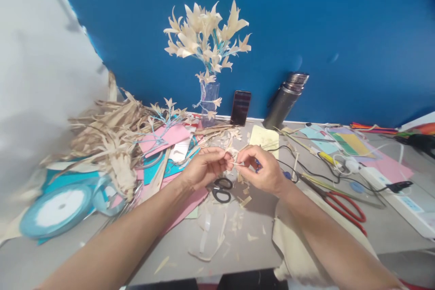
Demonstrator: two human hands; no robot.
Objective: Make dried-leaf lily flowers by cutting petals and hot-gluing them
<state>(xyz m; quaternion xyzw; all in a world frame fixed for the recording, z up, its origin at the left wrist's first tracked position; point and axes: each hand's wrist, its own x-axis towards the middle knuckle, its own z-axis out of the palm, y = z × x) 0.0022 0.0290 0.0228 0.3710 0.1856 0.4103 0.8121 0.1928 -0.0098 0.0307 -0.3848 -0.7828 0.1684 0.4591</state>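
Over the middle of the table, my left hand (pixel 210 163) and my right hand (pixel 260 168) meet with fingertips almost touching. Between them is a small pale piece of dried husk (pixel 232 152), with a thin twisted end pinched in both hands. My fingers cover part of it, so its full shape is hidden. Something small and blue (pixel 258 165) shows within the curled fingers of my right hand; its kind is unclear. Just below my hands lie black-handled scissors (pixel 222 190). Pale husk scraps (pixel 245 201) are scattered around them.
Husk flowers (pixel 207 31) stand in a clear vase (pixel 210 99) at the back, beside a phone (pixel 240 108) and a leaning flask (pixel 287 99). Left are piled dried husks (pixel 102 122) and a blue ribbon roll (pixel 56 208). Right are red-handled scissors (pixel 346 208) and a power strip (pixel 397 199).
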